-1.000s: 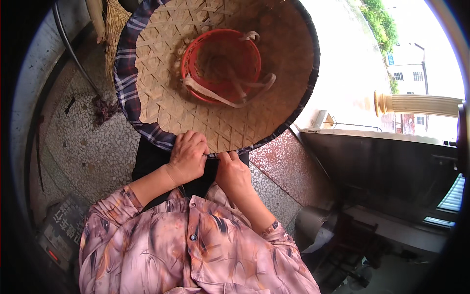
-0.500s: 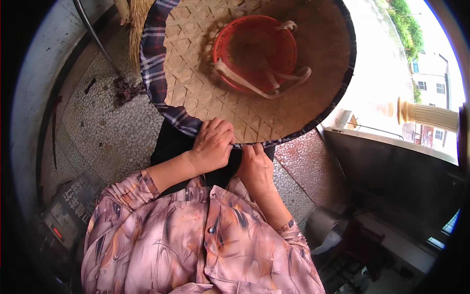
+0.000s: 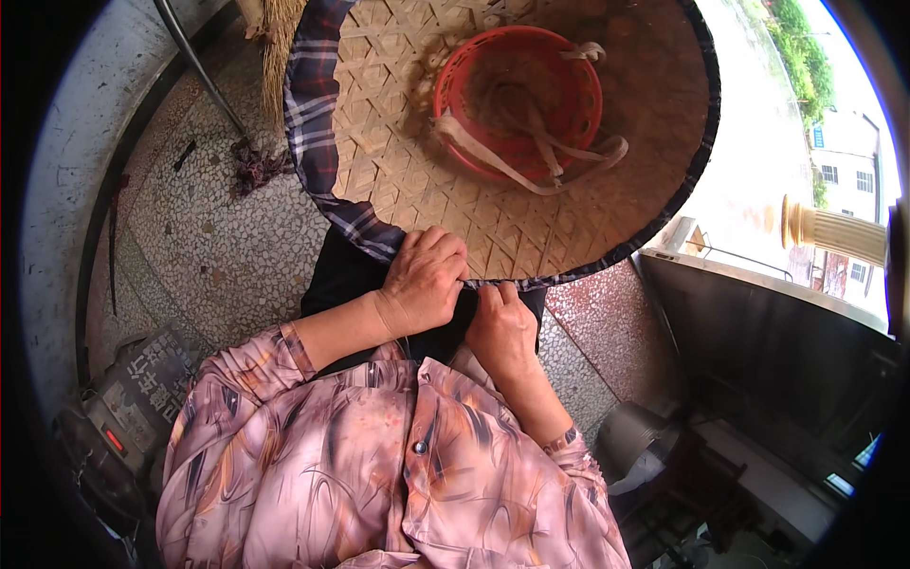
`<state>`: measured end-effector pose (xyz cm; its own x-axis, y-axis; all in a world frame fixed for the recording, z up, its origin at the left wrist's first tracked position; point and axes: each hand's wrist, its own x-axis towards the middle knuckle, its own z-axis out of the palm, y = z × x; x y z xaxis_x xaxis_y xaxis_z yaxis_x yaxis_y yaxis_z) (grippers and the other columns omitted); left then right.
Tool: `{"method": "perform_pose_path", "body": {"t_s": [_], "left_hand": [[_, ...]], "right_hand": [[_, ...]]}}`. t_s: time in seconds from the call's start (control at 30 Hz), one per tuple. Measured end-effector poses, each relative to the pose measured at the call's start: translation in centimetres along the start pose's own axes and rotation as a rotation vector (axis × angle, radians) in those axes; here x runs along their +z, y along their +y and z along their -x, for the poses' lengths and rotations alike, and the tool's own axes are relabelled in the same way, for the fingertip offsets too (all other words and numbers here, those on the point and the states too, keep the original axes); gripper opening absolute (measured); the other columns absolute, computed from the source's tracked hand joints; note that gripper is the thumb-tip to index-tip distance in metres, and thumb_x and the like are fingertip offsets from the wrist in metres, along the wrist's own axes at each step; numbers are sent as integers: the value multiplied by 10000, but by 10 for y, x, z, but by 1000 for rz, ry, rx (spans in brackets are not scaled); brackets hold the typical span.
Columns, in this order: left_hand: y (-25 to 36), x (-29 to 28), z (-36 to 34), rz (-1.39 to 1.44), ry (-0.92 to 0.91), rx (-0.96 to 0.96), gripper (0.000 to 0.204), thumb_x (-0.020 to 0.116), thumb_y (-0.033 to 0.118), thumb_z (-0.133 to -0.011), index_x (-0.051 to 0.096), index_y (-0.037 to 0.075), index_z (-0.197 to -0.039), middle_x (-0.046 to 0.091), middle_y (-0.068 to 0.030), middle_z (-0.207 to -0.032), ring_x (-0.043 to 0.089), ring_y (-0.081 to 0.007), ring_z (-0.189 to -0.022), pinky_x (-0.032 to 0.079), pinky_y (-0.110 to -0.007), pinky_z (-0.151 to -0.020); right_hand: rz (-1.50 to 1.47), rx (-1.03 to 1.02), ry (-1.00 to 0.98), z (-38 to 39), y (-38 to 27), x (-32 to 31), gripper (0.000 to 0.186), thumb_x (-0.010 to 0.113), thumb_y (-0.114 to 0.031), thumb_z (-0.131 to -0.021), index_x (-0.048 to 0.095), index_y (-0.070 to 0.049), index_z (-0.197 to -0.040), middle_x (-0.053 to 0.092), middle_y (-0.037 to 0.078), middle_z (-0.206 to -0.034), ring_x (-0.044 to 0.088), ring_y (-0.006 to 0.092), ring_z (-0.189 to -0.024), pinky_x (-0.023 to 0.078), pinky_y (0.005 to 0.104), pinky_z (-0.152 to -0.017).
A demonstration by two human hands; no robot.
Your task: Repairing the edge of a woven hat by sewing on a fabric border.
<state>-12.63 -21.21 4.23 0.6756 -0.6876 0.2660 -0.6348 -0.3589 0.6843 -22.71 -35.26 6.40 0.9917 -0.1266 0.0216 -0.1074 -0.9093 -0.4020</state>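
A wide woven bamboo hat [image 3: 393,142] lies with its hollow side toward me, over my lap and beyond it. Dark plaid cloth [image 3: 313,128] binds its brim. Inside the crown sits a red plastic lattice ring [image 3: 455,71], with pale fabric straps [image 3: 498,163] looped across it. My left hand [image 3: 427,278] pinches the cloth edging at the near brim, fingers curled over it. Just to its right, my right hand [image 3: 504,330] grips the same edge between thumb and fingers. Whether a needle or thread is between the fingertips is too small to tell.
A straw broom [image 3: 279,62] and a thin metal rod [image 3: 201,90] stand at the upper left above a speckled stone floor [image 3: 218,237]. On the right are a dark panel [image 3: 758,332] and a grey rounded metal object [image 3: 630,436]. A dark printed bag [image 3: 152,379] is at lower left.
The hat and both hands sit slightly farther right in view, and the background has shifted that way too. Both hands keep their hold on the brim.
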Motion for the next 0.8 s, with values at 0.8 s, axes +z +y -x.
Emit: {"method": "perform_pose_path", "body": {"t_s": [0.8], "left_hand": [[0, 2, 2, -36, 49, 35, 113, 707, 68, -696, 636, 89, -782, 595, -51, -1003, 542, -270, -1022, 390, -403, -898]], "right_hand": [[-51, -32, 48, -7, -5, 19, 92, 624, -24, -835, 598, -38, -922, 581, 157, -833, 638, 349, -684, 523, 412, -564]]}}
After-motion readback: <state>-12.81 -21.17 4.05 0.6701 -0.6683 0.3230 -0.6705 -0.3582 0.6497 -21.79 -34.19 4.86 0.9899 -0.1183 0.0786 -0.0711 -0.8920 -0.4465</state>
